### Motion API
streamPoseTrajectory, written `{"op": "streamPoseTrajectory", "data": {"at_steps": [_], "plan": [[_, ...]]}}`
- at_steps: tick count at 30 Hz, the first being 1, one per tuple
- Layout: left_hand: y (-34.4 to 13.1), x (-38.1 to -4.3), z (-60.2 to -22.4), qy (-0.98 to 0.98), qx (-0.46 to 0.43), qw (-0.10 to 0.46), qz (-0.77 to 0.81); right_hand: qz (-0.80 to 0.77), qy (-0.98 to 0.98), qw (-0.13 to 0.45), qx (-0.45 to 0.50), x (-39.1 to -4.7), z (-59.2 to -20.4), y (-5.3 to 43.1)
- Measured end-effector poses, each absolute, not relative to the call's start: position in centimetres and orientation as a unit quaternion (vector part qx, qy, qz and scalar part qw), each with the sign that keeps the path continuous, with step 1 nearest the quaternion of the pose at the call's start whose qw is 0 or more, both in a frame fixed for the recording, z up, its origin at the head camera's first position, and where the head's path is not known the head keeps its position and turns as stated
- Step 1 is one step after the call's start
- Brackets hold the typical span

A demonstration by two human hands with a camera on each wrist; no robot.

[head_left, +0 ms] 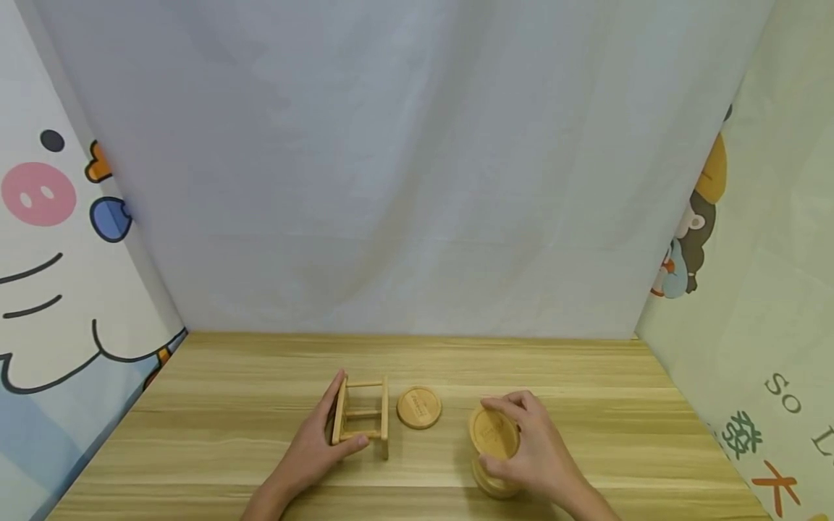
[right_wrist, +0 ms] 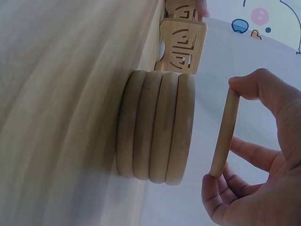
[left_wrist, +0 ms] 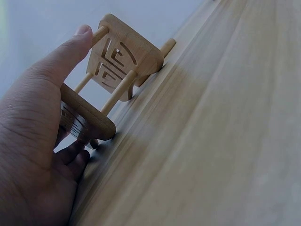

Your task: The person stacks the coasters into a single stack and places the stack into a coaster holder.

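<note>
On the left, my left hand [head_left: 314, 447] grips a small wooden coaster holder [left_wrist: 127, 52], its thumb along the near side and fingers round the left panel. The holder has two panels with cut-out patterns, joined by thin rods, and stands on the table. My right hand [head_left: 539, 450] pinches a round wooden coaster [right_wrist: 225, 132] by its edge between thumb and fingers. This coaster is a short way above a stack of several like coasters [right_wrist: 155, 127]. One more coaster [head_left: 419, 407] lies flat just right of the holder, with a faint engraved mark on its face.
Both hands work over a wood-grain table [head_left: 260, 376]. A pale grey cloth [head_left: 417, 181] hangs along its back edge. Printed cartoon sheets stand at the left [head_left: 72, 289] and right [head_left: 749, 325].
</note>
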State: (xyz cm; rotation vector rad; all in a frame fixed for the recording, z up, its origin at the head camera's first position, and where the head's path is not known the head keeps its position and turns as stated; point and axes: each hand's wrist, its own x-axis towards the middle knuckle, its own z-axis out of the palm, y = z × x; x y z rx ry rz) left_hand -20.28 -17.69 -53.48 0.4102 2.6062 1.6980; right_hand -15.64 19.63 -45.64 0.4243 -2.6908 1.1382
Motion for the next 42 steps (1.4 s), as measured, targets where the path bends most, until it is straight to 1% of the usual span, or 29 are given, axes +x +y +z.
{"op": "streamPoseTrajectory", "data": {"at_steps": [10, 19, 28, 42], "plan": [[-17.7, -20.3, -53.4, 0.837, 0.128, 0.001, 0.531, 0.373, -0.906, 0.128, 0.155, -15.0, -45.9, 20.5], [-17.7, -20.2, -53.3, 0.839, 0.129, 0.001, 0.529, 0.377, -0.909, 0.103, 0.147, -14.5, -45.9, 20.8], [-17.7, -20.3, -53.4, 0.840, 0.127, 0.005, 0.527, 0.346, -0.916, 0.116, 0.165, -14.3, -46.4, 21.1], [-17.6, -20.3, -53.4, 0.839, 0.130, 0.000, 0.529, 0.341, -0.925, 0.065, 0.153, -14.3, -46.7, 21.2]]}}
